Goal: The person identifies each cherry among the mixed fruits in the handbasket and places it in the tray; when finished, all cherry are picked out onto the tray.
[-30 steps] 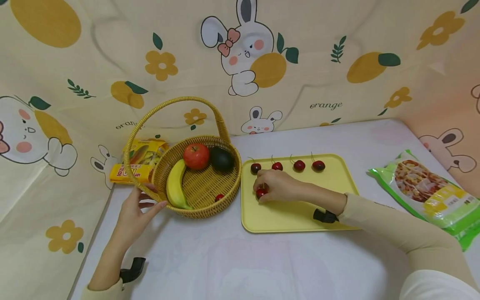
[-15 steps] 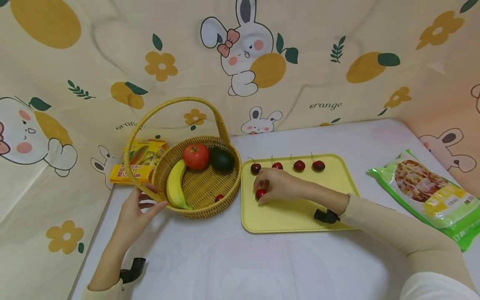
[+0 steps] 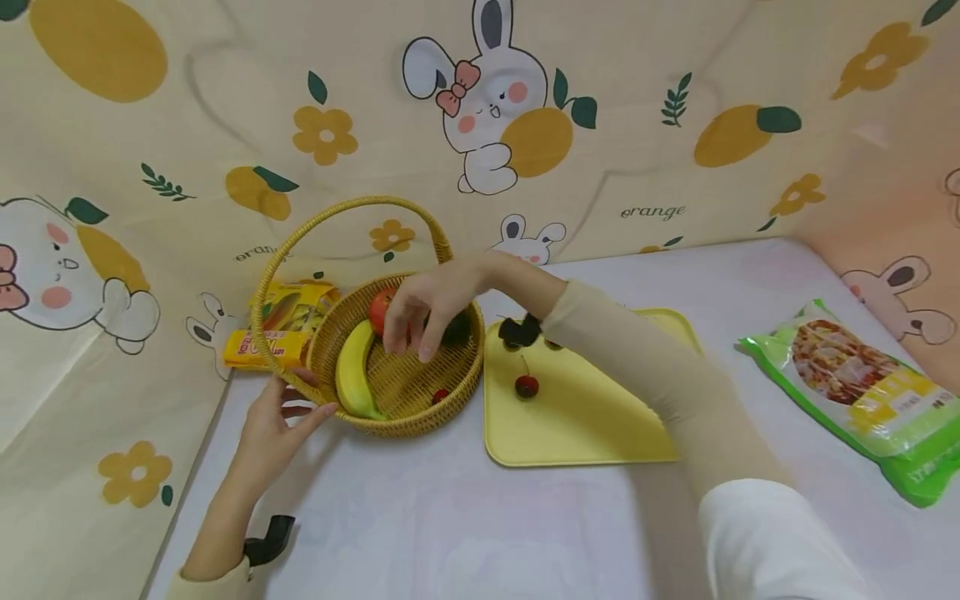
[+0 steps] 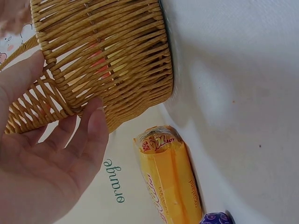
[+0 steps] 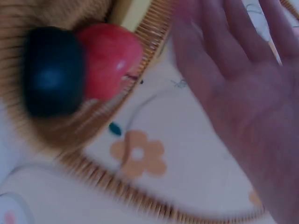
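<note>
My left hand (image 3: 273,429) grips the rim of a yellow wicker basket (image 3: 408,425) near its handle, thumb above and fingers below in the left wrist view. Inside the basket lie a banana (image 3: 356,371), a red apple (image 5: 114,60), a dark avocado (image 5: 53,72) and a cherry (image 3: 441,396). Over the basket hangs my right hand (image 3: 431,304), fingers loosely bent downward with nothing visible between them. It partly covers the apple and avocado in the head view. A single cherry (image 3: 527,387) sits on the yellow tray (image 3: 577,437); the right sleeve hides most of the tray's back row.
Yellow snack packets (image 3: 281,333) lie behind the basket at the left. At the far right rests a green-edged food bag (image 3: 862,392). A patterned cloth backdrop (image 3: 600,125) rises behind the white table (image 3: 465,517).
My right hand has let go of the cherry, which stays on the tray, and has moved left and up over the basket. The left hand keeps its hold on the rim.
</note>
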Action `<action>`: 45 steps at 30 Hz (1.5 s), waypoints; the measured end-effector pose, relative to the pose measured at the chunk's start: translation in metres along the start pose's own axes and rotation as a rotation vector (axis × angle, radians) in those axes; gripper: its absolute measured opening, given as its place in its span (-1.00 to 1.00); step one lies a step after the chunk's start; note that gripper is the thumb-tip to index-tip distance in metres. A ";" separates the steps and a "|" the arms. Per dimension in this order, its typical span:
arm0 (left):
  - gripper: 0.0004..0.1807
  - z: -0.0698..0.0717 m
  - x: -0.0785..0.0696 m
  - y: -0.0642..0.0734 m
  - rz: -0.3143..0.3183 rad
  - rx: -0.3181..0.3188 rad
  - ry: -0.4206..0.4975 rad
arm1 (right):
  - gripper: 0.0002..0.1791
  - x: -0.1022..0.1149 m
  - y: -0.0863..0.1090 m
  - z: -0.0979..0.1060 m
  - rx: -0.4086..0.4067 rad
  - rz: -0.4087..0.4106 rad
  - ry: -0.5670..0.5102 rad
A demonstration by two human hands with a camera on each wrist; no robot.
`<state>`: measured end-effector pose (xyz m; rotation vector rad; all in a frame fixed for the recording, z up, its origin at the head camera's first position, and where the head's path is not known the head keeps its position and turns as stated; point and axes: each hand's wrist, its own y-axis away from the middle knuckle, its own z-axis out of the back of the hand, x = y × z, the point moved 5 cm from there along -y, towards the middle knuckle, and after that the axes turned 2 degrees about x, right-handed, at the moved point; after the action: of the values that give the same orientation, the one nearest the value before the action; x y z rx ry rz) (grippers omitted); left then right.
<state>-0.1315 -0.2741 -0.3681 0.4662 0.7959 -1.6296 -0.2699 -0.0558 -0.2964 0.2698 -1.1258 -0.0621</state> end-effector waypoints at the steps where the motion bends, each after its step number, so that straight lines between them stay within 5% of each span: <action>1: -0.44 0.000 0.001 0.000 -0.004 0.000 0.002 | -0.55 -0.001 -0.013 0.001 0.073 -0.060 -0.013; 5: -0.45 -0.001 0.003 -0.004 -0.008 0.006 0.021 | -0.47 -0.022 -0.049 -0.004 0.304 -0.317 -0.023; 9: -0.47 0.000 0.004 -0.006 0.004 0.016 0.034 | -0.42 -0.043 -0.068 -0.013 0.436 -0.458 -0.049; 16: -0.49 0.004 0.007 -0.003 0.029 0.022 0.050 | -0.59 -0.058 -0.080 -0.025 0.542 -0.601 -0.047; 21: -0.48 0.002 0.006 -0.003 0.037 0.033 0.051 | -0.64 -0.060 -0.082 -0.034 0.602 -0.611 -0.043; 30: -0.48 0.004 0.006 -0.003 0.047 0.028 0.047 | -0.66 -0.062 -0.088 -0.035 0.588 -0.521 -0.119; 37: -0.48 0.002 0.004 -0.003 0.041 0.028 0.064 | -0.68 -0.045 -0.086 -0.027 0.528 -0.293 -0.192; 41: -0.48 0.001 0.005 -0.002 0.044 0.028 0.068 | -0.69 -0.022 -0.072 -0.011 0.377 -0.096 -0.257; 45: -0.48 0.003 0.006 -0.001 0.053 0.023 0.051 | -0.71 0.002 -0.044 0.003 0.089 0.106 -0.259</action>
<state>-0.1339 -0.2805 -0.3697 0.5430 0.7966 -1.5845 -0.2682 -0.0996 -0.3040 0.2866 -1.4007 0.0482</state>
